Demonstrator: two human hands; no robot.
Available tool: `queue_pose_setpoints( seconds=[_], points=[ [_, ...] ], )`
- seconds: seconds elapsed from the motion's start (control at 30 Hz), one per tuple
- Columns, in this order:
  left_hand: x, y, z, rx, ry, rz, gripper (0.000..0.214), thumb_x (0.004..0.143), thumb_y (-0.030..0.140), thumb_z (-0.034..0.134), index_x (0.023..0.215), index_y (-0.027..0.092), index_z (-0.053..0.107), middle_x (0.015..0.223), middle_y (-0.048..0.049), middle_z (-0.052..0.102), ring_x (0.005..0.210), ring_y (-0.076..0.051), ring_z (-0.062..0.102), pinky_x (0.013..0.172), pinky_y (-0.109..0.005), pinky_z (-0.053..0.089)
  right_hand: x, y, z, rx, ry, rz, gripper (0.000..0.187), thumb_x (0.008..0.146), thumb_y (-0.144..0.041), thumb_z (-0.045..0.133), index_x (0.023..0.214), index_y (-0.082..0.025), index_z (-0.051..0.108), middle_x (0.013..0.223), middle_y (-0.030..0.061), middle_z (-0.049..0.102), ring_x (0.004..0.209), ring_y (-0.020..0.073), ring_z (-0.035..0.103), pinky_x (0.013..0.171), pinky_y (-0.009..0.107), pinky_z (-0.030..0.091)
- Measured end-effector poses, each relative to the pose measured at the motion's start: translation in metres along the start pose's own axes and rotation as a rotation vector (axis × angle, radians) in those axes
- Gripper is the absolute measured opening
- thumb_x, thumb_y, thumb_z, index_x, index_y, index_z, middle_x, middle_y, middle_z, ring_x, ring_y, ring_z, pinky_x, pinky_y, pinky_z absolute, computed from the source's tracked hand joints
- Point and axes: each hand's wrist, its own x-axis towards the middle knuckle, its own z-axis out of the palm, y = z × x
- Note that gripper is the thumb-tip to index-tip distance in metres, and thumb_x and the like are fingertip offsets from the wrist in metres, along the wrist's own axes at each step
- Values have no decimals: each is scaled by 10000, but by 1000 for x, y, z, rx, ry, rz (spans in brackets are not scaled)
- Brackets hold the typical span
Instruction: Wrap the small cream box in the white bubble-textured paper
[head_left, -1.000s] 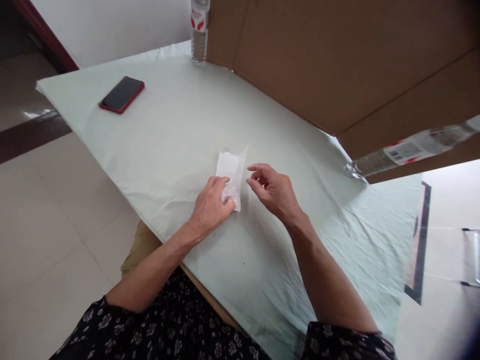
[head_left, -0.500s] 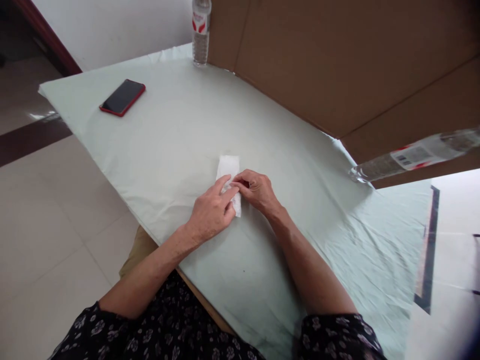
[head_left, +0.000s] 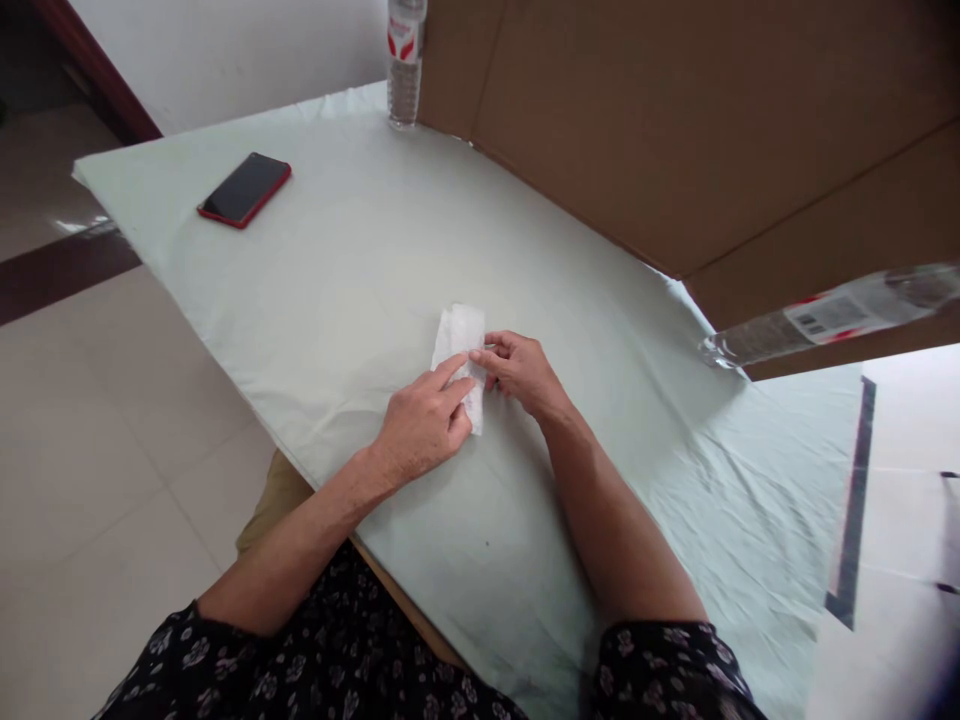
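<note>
A narrow, folded white tissue (head_left: 460, 326) lies on the pale green tablecloth (head_left: 330, 270). My left hand (head_left: 420, 424) rests on its lower left part, index and middle fingers stretched out and apart over the paper. At the tissue's right edge, my right hand (head_left: 527, 378) has thumb and fingers closed on the edge, the thumb on top near my left fingertip. Part of the tissue is hidden under my fingers.
A phone in a red case (head_left: 244, 190) lies at the far left. One water bottle (head_left: 405, 75) stands at the back. Another bottle (head_left: 832, 315) is at the right, by a large brown cardboard panel (head_left: 675, 130). The table's front edge runs close to my body.
My right hand has shifted slightly right and up, from the middle of the tissue to its right edge. The tissue's upper part looks wider now. My left hand has barely moved.
</note>
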Motion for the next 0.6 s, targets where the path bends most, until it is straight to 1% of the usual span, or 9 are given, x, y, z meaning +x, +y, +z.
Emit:
queue_pose_setpoints(
  seconds=[0.1,0.17,0.23,0.3,0.43,0.5,0.6],
  points=[
    [2,0,-2,5,-28,23,374,864,101,490,1170,159,696,1459,-132,621,1047,-241,724,884,-369,608,7,-4,5,5,-36,-8,345,682,-474,755,840,-186,648,548,-67,512,439,94,434,434,254,330],
    [3,-2,-3,6,-44,34,367,863,99,494,1165,165,693,1389,-117,673,1031,-240,721,883,-368,601,11,-5,8,-8,-37,-17,336,652,-464,778,712,-198,581,550,-73,474,465,79,396,452,249,310],
    [3,-3,-3,-6,-60,29,368,867,98,494,1173,175,684,1291,-96,726,1024,-238,716,886,-367,594,13,-5,10,-26,-42,-40,343,644,-441,778,643,-202,532,569,-67,456,516,81,384,481,249,302],
    [2,-3,-2,-35,-69,11,381,870,97,490,1194,184,669,1228,-82,746,1043,-238,709,906,-370,587,13,-3,12,-13,-47,-75,305,670,-421,746,633,-198,542,596,-52,470,568,97,399,514,254,313],
    [1,-5,-1,-108,-64,-24,387,876,103,478,1210,178,659,1226,-93,738,1116,-244,691,973,-387,572,7,-1,18,123,-29,-146,255,724,-411,707,651,-198,588,612,-43,490,608,114,417,557,263,333],
    [1,-6,-1,-140,-60,-39,386,875,108,478,1209,173,662,1222,-95,737,1128,-243,688,988,-387,568,3,-1,21,210,-24,-186,251,734,-408,729,665,-196,614,623,-44,506,616,112,425,579,263,346],
    [0,-7,0,-177,-43,-58,381,870,117,487,1200,170,669,1213,-95,731,1142,-239,680,1005,-381,562,-4,-2,24,357,-61,-204,258,725,-418,787,716,-193,660,661,-40,557,634,111,462,610,260,379]
  ],
)
